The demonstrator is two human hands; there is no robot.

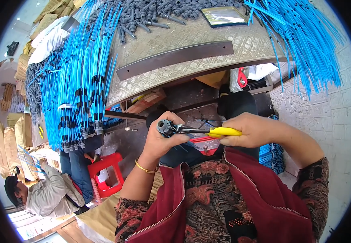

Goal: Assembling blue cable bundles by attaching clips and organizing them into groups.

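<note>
In front of my chest, my left hand [156, 141] is closed around a bundle with dark grey round ends [165, 127], which face up. Thin tubes seem to hang below that grip, though my fingers and lap hide most of them. My right hand [251, 128] grips a pair of pliers with yellow handles [224, 131]. The metal jaws reach left and meet the edge of the grey ends; whether they are clamped on one is too small to tell.
The table [151, 48] ahead carries grey plastic fittings [159, 14], a dark metal strip [175, 59] and a shallow framed tray [224, 17]. Blue tubes [72, 93] hang at left, more tubes [305, 48] at right. A red stool [107, 174] and a co-worker [56, 190] are at left.
</note>
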